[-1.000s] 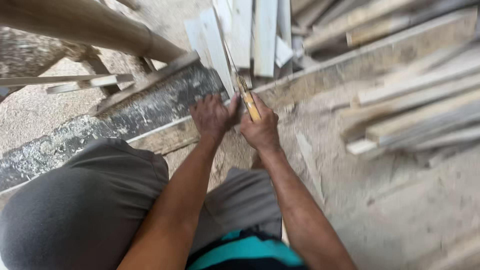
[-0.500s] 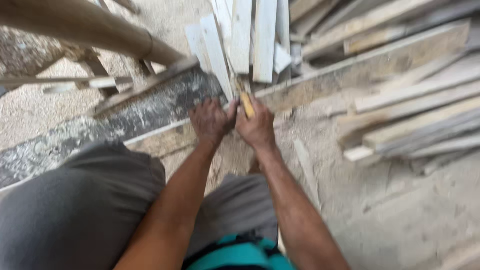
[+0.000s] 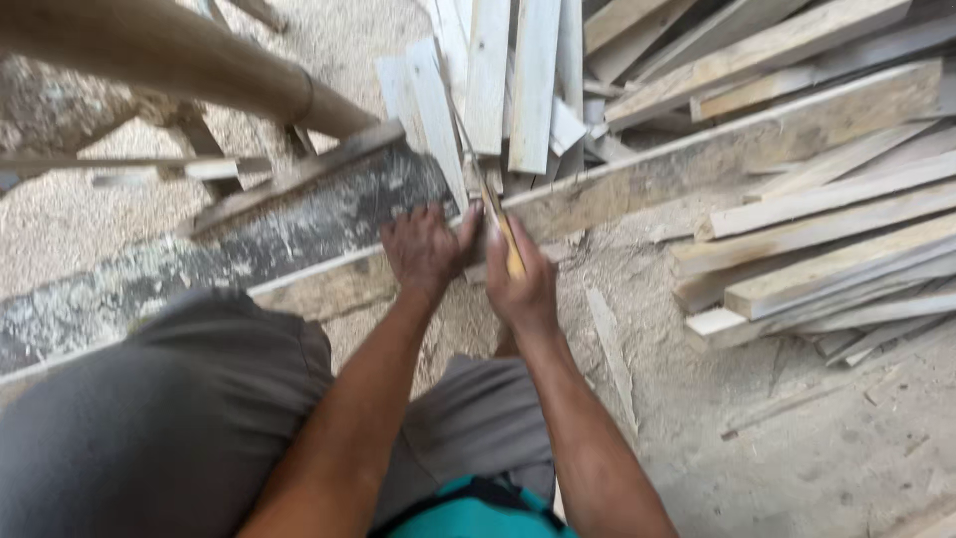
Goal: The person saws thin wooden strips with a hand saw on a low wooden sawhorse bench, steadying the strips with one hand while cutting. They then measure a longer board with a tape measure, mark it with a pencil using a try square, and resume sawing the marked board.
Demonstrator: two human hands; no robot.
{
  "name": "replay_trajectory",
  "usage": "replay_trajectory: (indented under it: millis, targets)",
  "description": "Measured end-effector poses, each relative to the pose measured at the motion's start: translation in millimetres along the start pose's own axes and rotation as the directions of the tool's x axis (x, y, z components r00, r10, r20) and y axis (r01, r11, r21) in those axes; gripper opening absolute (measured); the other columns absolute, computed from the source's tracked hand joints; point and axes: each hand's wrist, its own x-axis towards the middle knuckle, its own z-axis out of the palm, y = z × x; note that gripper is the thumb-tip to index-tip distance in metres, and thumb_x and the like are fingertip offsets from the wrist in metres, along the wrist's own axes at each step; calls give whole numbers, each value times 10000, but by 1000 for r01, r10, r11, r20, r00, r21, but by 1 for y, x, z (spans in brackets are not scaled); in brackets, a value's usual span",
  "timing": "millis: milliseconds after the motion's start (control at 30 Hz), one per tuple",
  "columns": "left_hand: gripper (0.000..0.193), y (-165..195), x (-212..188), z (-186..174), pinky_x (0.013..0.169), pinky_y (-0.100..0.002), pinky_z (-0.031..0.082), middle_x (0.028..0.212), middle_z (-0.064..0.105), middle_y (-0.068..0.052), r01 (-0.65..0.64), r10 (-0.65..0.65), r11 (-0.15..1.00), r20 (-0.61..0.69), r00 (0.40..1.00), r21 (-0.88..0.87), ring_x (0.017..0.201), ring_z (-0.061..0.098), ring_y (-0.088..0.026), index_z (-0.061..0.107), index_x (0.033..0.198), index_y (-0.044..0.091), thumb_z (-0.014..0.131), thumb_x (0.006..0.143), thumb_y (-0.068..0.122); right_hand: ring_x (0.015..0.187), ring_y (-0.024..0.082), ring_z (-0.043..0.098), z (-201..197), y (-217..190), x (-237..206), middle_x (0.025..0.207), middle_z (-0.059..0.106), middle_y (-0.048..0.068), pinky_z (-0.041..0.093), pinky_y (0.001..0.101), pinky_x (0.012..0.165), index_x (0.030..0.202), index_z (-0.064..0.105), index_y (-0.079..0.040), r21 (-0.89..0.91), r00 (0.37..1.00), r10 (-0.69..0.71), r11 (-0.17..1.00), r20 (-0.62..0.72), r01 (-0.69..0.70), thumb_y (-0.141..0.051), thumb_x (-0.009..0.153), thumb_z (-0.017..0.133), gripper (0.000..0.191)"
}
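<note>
While the person crouches over the sawdust-covered floor [image 3: 797, 468], both hands meet at the centre of the head view, against the near edge of a long timber beam [image 3: 717, 149] that runs from about eight o'clock to two o'clock across the frame.

The right hand [image 3: 520, 284] is closed in a fist around a yellow-handled tool [image 3: 510, 244]; the fingers are wrapped fully about the handle, with no gap visible. The tool's thin blade [image 3: 466, 149] extends from the hand toward eleven o'clock, so its long axis runs nearly straight away from the person, tilted slightly left. Whether the blade tip touches the wood cannot be told.

The left hand [image 3: 423, 249] lies flat, fingers spread and slightly curled, pressing on the beam just beside the right hand at its nine o'clock. It grips nothing; its thumb reaches toward the tool handle and appears to touch or nearly touch it.

A bundle of pale slats [image 3: 518, 80] stands at twelve o'clock from the hands, their long axes parallel to the blade. The blade lies against or between these slats, the nearest being just left of it. The right hand is the nearer to the slats' lower ends.

At three o'clock, well apart, lies a stack of rough planks [image 3: 827, 249]. A round pole [image 3: 179, 60] crosses at ten o'clock.
</note>
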Motion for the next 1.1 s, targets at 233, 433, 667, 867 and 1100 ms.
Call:
replay_trajectory:
  millis: [233, 433, 667, 867, 1100]
  targets:
    - [748, 1, 0, -10, 913, -560, 378, 1009, 680, -130, -19, 17, 1000, -104, 994, -19, 956, 605, -301, 726, 1026, 119, 366, 923, 766, 918, 309, 774, -83, 67, -191, 1037, 733, 273, 607, 369, 758, 1348, 596, 78, -14, 1000, 2, 1000, 32, -2, -181, 1063, 530, 392]
    - [768, 8, -1, -18, 994, -505, 384, 1023, 679, -129, 29, -28, 999, 32, 999, -41, 1014, 610, -293, 715, 1061, 110, 340, 957, 772, 1043, 315, 751, -57, -44, -60, 1171, 733, 284, 606, 363, 848, 1433, 539, 69, -91, 987, -161, 983, -12, 160, -160, 1064, 514, 435]
    - [822, 1, -6, -15, 918, -541, 352, 1035, 675, -129, -31, 31, 999, 9, 999, -40, 985, 595, -258, 724, 1077, 130, 282, 911, 802, 707, 311, 717, -23, 94, -111, 800, 718, 217, 591, 402, 648, 1353, 630, 12, 61, 950, 274, 956, 153, -286, -184, 1014, 536, 402]
    - [776, 10, -1, -28, 1042, -451, 370, 1027, 693, -83, 72, -74, 997, 114, 991, 27, 1034, 607, -250, 733, 994, 132, 276, 990, 759, 1185, 335, 708, -100, 16, -174, 1316, 676, 276, 553, 371, 969, 1448, 454, 98, -30, 982, 106, 994, 157, -103, -139, 988, 532, 523]
    - [757, 3, -8, -15, 959, -543, 352, 1026, 682, -127, 7, -8, 1000, -73, 997, -10, 1034, 604, -309, 742, 1025, 117, 360, 922, 762, 609, 182, 693, 4, 24, -11, 756, 688, 122, 558, 318, 518, 1248, 651, 40, -1, 998, -61, 998, 27, 61, -165, 1057, 551, 297]
